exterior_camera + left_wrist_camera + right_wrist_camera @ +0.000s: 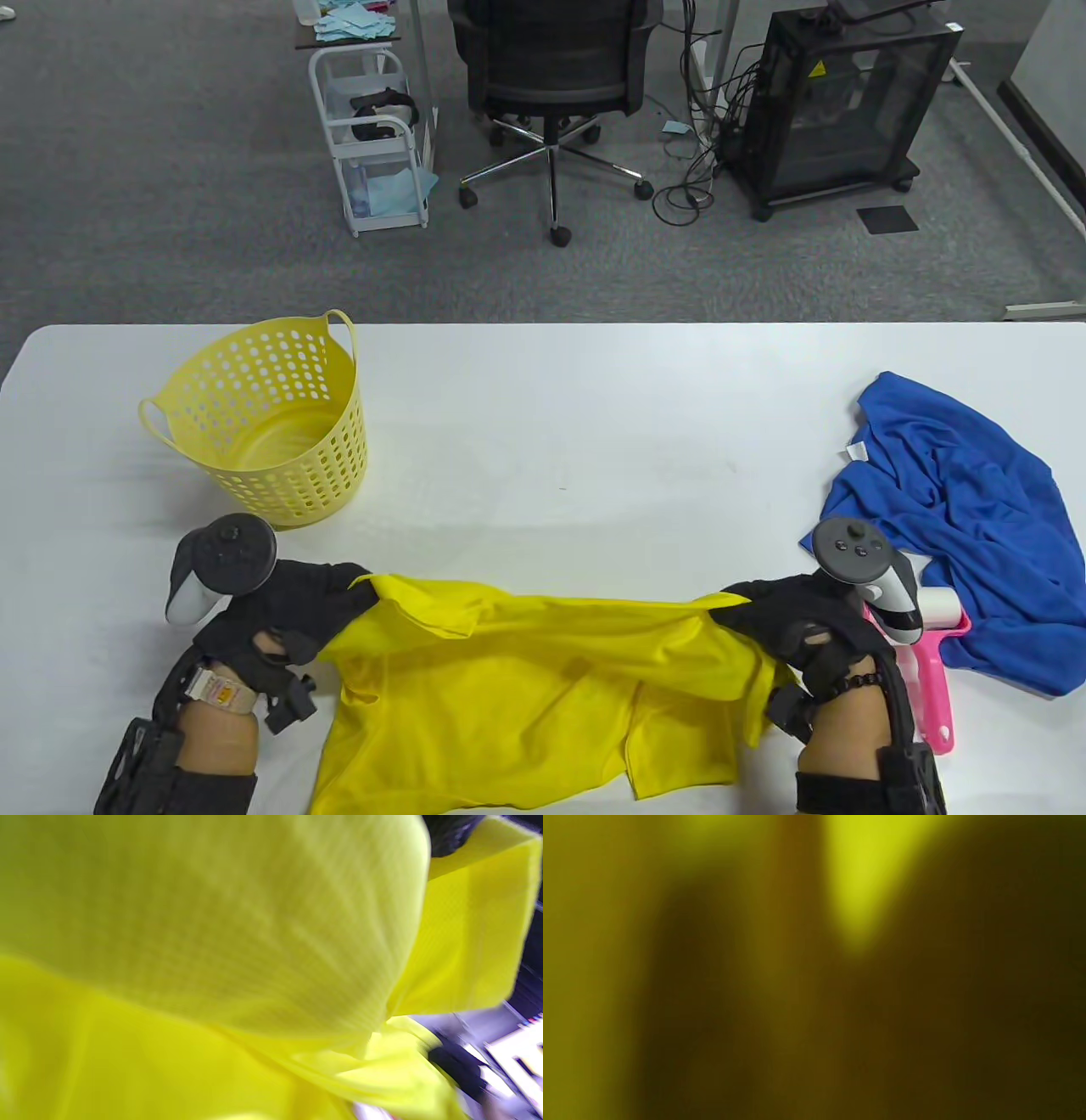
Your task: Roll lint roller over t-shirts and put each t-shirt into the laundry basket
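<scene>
Hands, left [297, 607] and right [785, 615], pinch the mesh-knit yellow t-shirt [526, 688] (upper edge taut).

A yellow t-shirt [526, 688] is held stretched along the near edge of the table, its top edge pulled taut between two gripped corners and its lower part hanging in loose folds. In both wrist views the frame is filled by its yellow cloth [203, 942], blurred. A blue t-shirt [967, 526] is crumpled in a heap at the right side of the table. A pink lint roller [933, 654] with a white roll is laid just beside it, partly hidden. A yellow perforated laundry basket [263, 416] with two loop handles stands upright at the left.
</scene>
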### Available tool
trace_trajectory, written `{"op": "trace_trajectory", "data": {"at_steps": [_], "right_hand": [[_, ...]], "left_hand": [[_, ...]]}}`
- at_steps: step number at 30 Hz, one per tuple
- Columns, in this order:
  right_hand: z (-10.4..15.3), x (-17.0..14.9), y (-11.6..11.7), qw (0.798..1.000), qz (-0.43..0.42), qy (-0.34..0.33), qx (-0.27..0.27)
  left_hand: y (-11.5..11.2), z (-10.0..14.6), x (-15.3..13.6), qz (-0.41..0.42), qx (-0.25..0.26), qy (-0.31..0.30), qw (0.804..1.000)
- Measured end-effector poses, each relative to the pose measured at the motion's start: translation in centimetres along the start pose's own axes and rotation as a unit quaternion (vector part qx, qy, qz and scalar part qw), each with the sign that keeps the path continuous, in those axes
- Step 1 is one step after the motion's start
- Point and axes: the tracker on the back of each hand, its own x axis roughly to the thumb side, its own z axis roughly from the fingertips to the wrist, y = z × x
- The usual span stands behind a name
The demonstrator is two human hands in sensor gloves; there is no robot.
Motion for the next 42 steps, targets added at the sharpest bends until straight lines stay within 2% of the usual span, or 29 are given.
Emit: {"op": "trace_trajectory", "data": {"at_steps": [3, 6, 7, 8, 9, 10, 11, 12, 13, 14, 15, 17, 18, 20, 22, 24, 25, 26, 28, 30, 31, 32, 34, 35, 36, 38, 40, 41, 42], "right_hand": [[0.1, 1.4, -0.8, 0.999, 0.03, 0.008, -0.03], [-1.5, 2.2, -2.3, 0.98, 0.108, 0.119, -0.113], [-2.4, 2.6, -3.2, 0.958, 0.137, 0.172, -0.183], [-3.1, 2.9, -3.7, 0.923, 0.165, 0.215, -0.274], [-3.2, 3.2, -3.7, 0.896, 0.188, 0.226, -0.333], [-3.3, 4.0, -3.0, 0.824, 0.273, 0.201, -0.453], [-3.3, 4.7, -2.5, 0.791, 0.334, 0.169, -0.485], [-3.6, 5.5, -1.8, 0.759, 0.414, 0.134, -0.484], [-3.7, 6.1, -0.8, 0.738, 0.456, 0.124, -0.482], [-3.9, 6.5, 0.2, 0.729, 0.476, 0.107, -0.481], [-4.2, 6.7, 1.3, 0.741, 0.475, 0.08, -0.467], [-4.8, 6.7, 3.8, 0.792, 0.458, 0.042, -0.402], [-5.0, 6.6, 4.5, 0.806, 0.46, 0.048, -0.369], [-5.6, 5.2, 6.9, 0.856, 0.444, 0.128, -0.233], [-6.0, 3.2, 8.2, 0.87, 0.439, 0.186, -0.124], [-6.0, 0.8, 8.1, 0.861, 0.44, 0.249, -0.055], [-5.6, -0.5, 7.2, 0.849, 0.444, 0.279, -0.061], [-5.2, -1.1, 6.5, 0.847, 0.436, 0.292, -0.082], [-4.2, -1.6, 4.5, 0.839, 0.422, 0.311, -0.147], [-3.7, -1.6, 3.5, 0.818, 0.429, 0.35, -0.156], [-3.6, -1.5, 3.5, 0.807, 0.44, 0.356, -0.167], [-3.8, -1.3, 3.7, 0.801, 0.46, 0.336, -0.182], [-4.0, -0.4, 4.7, 0.793, 0.498, 0.265, -0.23], [-4.3, 0.4, 5.6, 0.79, 0.514, 0.21, -0.261], [-4.5, 0.8, 6.1, 0.792, 0.519, 0.18, -0.268], [-5.4, 1.1, 7.7, 0.822, 0.504, 0.137, -0.225], [-6.5, 0.1, 8.8, 0.848, 0.477, 0.165, -0.158], [-6.9, -0.4, 9.1, 0.854, 0.47, 0.182, -0.126], [-7.3, -1.2, 9.5, 0.859, 0.463, 0.207, -0.071]], "left_hand": [[1.2, -0.8, 0.5, -0.015, 0.061, 0.016, 0.998], [2.7, -4.6, -0.4, -0.065, 0.136, 0.144, 0.978], [3.0, -6.2, -0.9, -0.08, 0.204, 0.213, 0.952], [3.0, -7.5, -0.5, -0.116, 0.275, 0.26, 0.918], [2.9, -8.1, 0.1, -0.17, 0.308, 0.268, 0.897], [2.4, -8.7, 1.3, -0.276, 0.346, 0.261, 0.858], [2.1, -9.1, 2.0, -0.339, 0.358, 0.247, 0.834], [1.3, -9.8, 3.1, -0.427, 0.342, 0.221, 0.808], [0.6, -10.2, 3.9, -0.474, 0.332, 0.203, 0.79], [-0.2, -10.6, 4.3, -0.497, 0.319, 0.176, 0.788], [-1.1, -11.1, 4.4, -0.497, 0.298, 0.154, 0.8], [-2.9, -12.1, 3.7, -0.481, 0.226, 0.144, 0.835], [-3.6, -12.5, 3.2, -0.477, 0.193, 0.148, 0.844], [-5.9, -13.3, 0.9, -0.482, 0.096, 0.198, 0.848], [-7.4, -13.6, -1.7, -0.493, 0.012, 0.245, 0.835], [-7.8, -13.4, -4.3, -0.504, -0.056, 0.303, 0.807], [-7.7, -12.8, -5.6, -0.491, -0.099, 0.346, 0.793], [-7.4, -12.5, -5.8, -0.479, -0.116, 0.362, 0.791], [-6.3, -11.4, -4.5, -0.504, -0.053, 0.339, 0.793], [-5.7, -10.9, -3.9, -0.47, -0.021, 0.325, 0.821], [-5.6, -10.8, -3.9, -0.448, -0.015, 0.344, 0.825], [-5.4, -10.6, -3.9, -0.425, -0.001, 0.373, 0.825], [-5.5, -10.6, -4.0, -0.46, 0.065, 0.336, 0.819], [-5.9, -10.6, -4.0, -0.496, 0.14, 0.297, 0.804], [-6.2, -10.6, -4.0, -0.522, 0.182, 0.27, 0.789], [-6.5, -11.4, -3.7, -0.56, 0.166, 0.247, 0.773], [-6.2, -11.6, -3.4, -0.559, 0.187, 0.255, 0.766], [-5.9, -11.7, -3.3, -0.543, 0.201, 0.252, 0.776], [-5.5, -11.7, -3.2, -0.506, 0.214, 0.247, 0.798]]}}
